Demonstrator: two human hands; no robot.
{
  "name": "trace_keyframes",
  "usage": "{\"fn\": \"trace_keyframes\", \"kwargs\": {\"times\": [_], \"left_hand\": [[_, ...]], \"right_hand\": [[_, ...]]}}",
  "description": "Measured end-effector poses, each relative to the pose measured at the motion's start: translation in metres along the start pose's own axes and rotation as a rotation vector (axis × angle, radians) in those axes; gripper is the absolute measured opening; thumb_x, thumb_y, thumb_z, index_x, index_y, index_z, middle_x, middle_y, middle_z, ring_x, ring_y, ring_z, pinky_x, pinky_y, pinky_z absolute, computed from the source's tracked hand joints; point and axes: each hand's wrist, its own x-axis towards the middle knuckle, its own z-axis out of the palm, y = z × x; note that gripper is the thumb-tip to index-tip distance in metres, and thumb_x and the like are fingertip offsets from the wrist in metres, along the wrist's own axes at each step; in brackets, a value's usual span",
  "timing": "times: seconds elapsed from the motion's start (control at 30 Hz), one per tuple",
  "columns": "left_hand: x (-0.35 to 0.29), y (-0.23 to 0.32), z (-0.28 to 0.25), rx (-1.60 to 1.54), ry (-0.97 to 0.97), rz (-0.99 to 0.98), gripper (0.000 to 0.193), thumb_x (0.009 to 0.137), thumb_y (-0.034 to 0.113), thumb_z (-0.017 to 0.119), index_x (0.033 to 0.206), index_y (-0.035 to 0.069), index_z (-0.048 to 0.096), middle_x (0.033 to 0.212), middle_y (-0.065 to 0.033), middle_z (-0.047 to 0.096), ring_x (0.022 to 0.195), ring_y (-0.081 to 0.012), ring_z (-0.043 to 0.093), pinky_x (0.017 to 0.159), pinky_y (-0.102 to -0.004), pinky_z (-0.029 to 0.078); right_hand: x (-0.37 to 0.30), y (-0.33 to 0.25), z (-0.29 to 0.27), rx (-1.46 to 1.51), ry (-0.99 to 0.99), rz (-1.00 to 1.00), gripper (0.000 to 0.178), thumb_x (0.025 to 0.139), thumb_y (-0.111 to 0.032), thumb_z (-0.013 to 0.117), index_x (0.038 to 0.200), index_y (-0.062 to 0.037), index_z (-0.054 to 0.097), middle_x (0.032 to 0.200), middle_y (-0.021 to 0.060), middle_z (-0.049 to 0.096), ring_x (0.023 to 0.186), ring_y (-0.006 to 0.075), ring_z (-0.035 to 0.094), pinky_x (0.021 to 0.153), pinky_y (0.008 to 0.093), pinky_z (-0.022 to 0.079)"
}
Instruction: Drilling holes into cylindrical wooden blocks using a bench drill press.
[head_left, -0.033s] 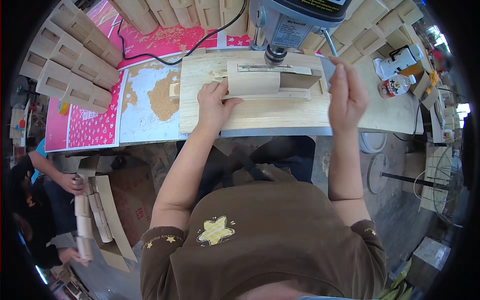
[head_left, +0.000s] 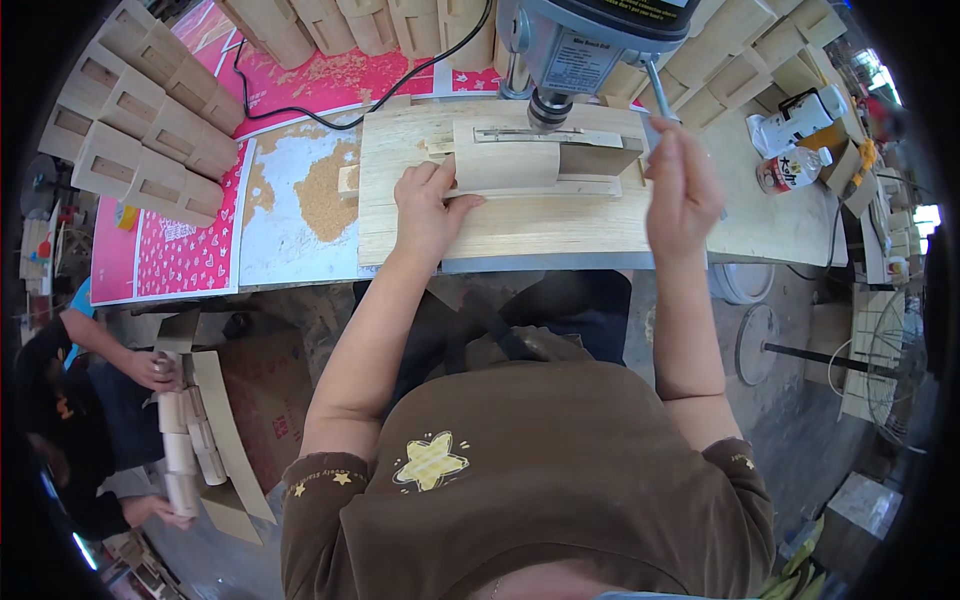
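On a pale wooden board [head_left: 550, 228] lies a smooth, curved-faced wooden block [head_left: 507, 166] with a long slot [head_left: 525, 137] along its far side. My left hand [head_left: 428, 203] is closed on the block's left end, thumb along the near edge. The bench drill [head_left: 575, 62] stands over it, its chuck [head_left: 549, 108] just above the slot; whether the bit touches the wood is hidden. Right of the drill, my right hand [head_left: 685, 190] is closed around the blue-grey feed lever [head_left: 656, 86].
Hollowed wooden blocks [head_left: 145, 120] stand stacked at the far left, more behind the drill. A black cable [head_left: 400, 83] crosses the pink table cover. Sawdust [head_left: 330, 200] lies left of the board. A bottle [head_left: 793, 172] stands right. Lower left, a co-worker handles wooden pieces [head_left: 178, 450] over a cardboard box [head_left: 245, 440].
My right hand has shifted slightly left and toward me with the lever. My left hand and the block have stayed put. The co-worker's wooden pieces have moved slightly right.
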Motion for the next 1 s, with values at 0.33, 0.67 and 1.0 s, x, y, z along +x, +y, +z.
{"fn": "trace_keyframes", "kwargs": {"times": [0.33, 0.67, 1.0], "left_hand": [[0.003, 0.0, 0.003, 0.027, 0.014, 0.041, 0.057, 0.055, 0.02, 0.081, 0.107, 0.006, 0.062, 0.074, -0.0032, 0.054, 0.075, -0.0243, 0.051, 0.07, -0.0373, 0.039], [0.006, 0.031, 0.033, 0.116, 0.007, 0.022, 0.057, 0.062, 0.031, 0.077, 0.114, 0.014, 0.061, 0.083, -0.0026, 0.054, 0.087, -0.0229, 0.05, 0.088, -0.0448, 0.028], [0.005, 0.031, 0.024, 0.11, 0.0, 0.009, 0.05, 0.065, 0.032, 0.075, 0.109, 0.012, 0.062, 0.077, -0.0025, 0.052, 0.084, -0.022, 0.05, 0.088, -0.0409, 0.028]], "right_hand": [[0.009, 0.024, 0.002, -0.1, 0.079, -0.334, 0.007, 0.084, -0.008, 0.059, 0.081, -0.0037, 0.064, 0.059, 0.0066, 0.049, 0.054, 0.0213, 0.048, 0.054, 0.0329, 0.036], [0.176, 0.008, 0.017, -0.24, -0.002, -0.06, 0.028, 0.089, -0.02, 0.047, 0.081, 0.0025, 0.061, 0.071, 0.0179, 0.057, 0.067, 0.0264, 0.055, 0.064, 0.0322, 0.043], [0.034, -0.016, -0.017, -0.038, -0.021, -0.016, 0.016, 0.089, -0.011, 0.055, 0.082, 0.0016, 0.064, 0.062, 0.001, 0.052, 0.056, 0.0098, 0.048, 0.055, 0.0243, 0.038]]}}
